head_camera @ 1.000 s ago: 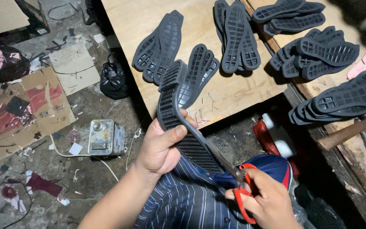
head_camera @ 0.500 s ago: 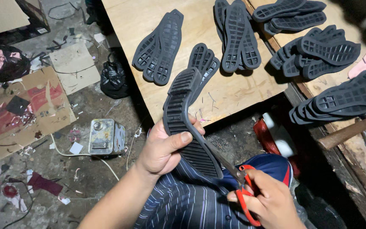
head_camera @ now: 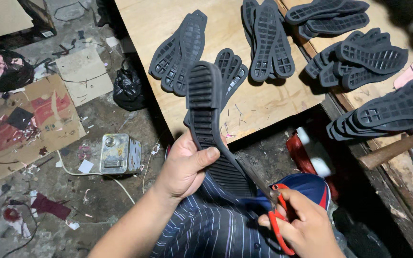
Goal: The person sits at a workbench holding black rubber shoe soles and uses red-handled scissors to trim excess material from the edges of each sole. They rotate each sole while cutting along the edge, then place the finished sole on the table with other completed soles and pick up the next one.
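Observation:
My left hand (head_camera: 185,167) grips a dark grey rubber shoe sole (head_camera: 210,129) by its middle, thumb across the ribbed tread, heel end pointing up toward the table. My right hand (head_camera: 304,227) holds red-handled scissors (head_camera: 274,210); their blades reach up along the sole's right edge near its lower end. Both hands are over my lap, which is covered by a dark striped shirt (head_camera: 211,229).
A plywood table (head_camera: 254,107) ahead carries several piles of dark soles (head_camera: 180,50), with more stacks (head_camera: 359,52) on the right. A hammer (head_camera: 397,148) lies at the right edge. The dirty floor on the left holds a metal tin (head_camera: 119,154), cardboard scraps (head_camera: 29,119) and a black bag (head_camera: 128,88).
My left hand has turned the sole from a slant to nearly upright, heel end swinging up. The scissors stay at its lower right edge.

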The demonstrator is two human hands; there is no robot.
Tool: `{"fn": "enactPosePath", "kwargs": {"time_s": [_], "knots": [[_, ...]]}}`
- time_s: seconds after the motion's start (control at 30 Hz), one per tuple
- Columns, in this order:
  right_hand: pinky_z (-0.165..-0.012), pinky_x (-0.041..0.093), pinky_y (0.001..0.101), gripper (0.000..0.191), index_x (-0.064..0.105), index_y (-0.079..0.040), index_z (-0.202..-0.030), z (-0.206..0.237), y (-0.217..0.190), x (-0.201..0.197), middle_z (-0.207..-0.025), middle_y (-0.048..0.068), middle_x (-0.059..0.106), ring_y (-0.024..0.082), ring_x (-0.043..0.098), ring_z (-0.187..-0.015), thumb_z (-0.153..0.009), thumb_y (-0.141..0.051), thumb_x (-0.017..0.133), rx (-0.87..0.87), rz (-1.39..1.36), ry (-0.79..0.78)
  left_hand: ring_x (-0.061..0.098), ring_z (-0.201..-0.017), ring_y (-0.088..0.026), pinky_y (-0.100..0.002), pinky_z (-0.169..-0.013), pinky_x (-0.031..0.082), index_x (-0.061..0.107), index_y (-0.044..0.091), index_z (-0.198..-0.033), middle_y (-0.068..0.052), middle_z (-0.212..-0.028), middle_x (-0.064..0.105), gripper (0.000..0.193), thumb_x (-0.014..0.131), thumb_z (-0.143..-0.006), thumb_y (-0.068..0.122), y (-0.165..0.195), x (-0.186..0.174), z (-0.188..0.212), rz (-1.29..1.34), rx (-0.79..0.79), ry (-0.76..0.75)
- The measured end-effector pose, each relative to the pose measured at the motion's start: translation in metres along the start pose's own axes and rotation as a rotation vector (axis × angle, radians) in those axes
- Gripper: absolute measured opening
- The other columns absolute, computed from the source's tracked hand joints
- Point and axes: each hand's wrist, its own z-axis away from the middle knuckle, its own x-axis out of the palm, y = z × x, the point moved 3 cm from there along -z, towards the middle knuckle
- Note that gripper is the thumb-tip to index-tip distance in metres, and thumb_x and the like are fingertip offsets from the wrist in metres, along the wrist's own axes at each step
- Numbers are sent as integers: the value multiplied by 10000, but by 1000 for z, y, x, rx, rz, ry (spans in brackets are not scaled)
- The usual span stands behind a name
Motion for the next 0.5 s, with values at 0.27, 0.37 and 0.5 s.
{"fn": "enactPosePath", "kwargs": {"time_s": [0.27,0.37,0.5], "knots": [[-483,441,268,460,765,-59,-900,-3,-13,-5,-572,6,542,94,498,-535,-576,-285,1001,45,124,-4,635,-1099,-154,-336,-1027,501,581,17,-1338,-51,-1188,672,420,731,-947,-4,-7,-3,4,-23,-38,-14],[-468,442,275,496,772,-88,-957,-2,-10,-5,-553,6,570,96,510,-506,-564,-297,992,88,141,-38,645,-1069,-166,-340,-1004,514,591,17,-1290,-60,-1142,679,356,728,-963,-5,-13,-7,5,10,-58,-19],[-491,458,264,467,759,-63,-961,1,2,3,-574,10,600,79,530,-534,-586,-238,976,82,41,-16,648,-1077,-176,-343,-994,521,601,3,-1258,-74,-1138,686,298,723,-986,4,-13,-2,9,-39,-66,-84]]}}
